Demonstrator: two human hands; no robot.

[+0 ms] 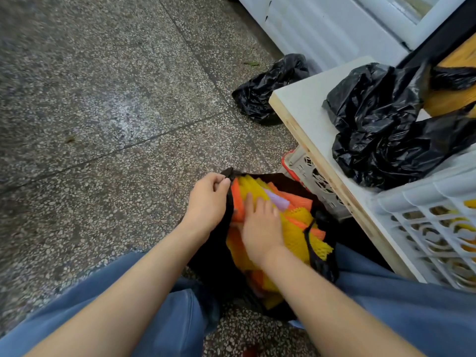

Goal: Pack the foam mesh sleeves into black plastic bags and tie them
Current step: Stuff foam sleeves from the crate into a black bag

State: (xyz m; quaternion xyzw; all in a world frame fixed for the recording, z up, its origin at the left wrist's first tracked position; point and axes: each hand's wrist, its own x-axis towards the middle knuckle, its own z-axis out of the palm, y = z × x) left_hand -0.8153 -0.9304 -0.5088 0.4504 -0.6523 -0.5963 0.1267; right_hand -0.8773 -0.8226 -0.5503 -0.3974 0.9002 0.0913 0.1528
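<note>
Down between the person's knees, the black plastic bag (216, 274) stands on the speckled floor (103, 99), stuffed with orange and yellow foam mesh sleeves (296, 235); the left hand (208, 202) pinches the bag's rim with curled fingers, while the right hand (260, 228) presses the sleeves, fingers straight and close together

No text, label, brand, number or sign can be read on anything in view.

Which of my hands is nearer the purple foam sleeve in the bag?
Right. The right hand rests on the foam sleeves, fingers right beside the purple foam sleeve; the left hand pinches the rim of the black bag, farther left.
</note>
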